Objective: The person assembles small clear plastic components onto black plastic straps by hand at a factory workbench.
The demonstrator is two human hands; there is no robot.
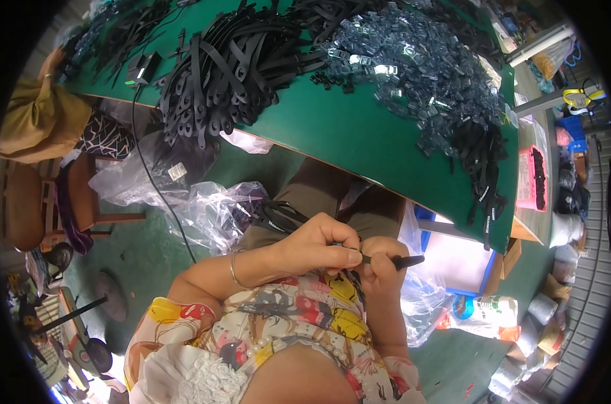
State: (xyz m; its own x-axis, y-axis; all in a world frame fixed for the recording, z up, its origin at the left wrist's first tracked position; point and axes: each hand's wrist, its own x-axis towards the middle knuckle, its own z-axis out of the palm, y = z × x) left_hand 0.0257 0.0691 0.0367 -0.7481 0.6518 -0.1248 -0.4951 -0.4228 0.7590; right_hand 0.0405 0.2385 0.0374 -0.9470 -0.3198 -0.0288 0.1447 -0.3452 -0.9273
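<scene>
Black strap (410, 260) juts out past the right hand (381, 266).

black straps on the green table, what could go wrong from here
The black straps overhang the green table's front edge, so some might slide off. The cable hanging beside the person could catch an arm and tug the small black box. The dark piece pinched by the left hand and right hand might slip.

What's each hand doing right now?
Left hand: closed, pinching something black, mostly hidden.
Right hand: closed, holding a black piece, its end sticking out.
</scene>
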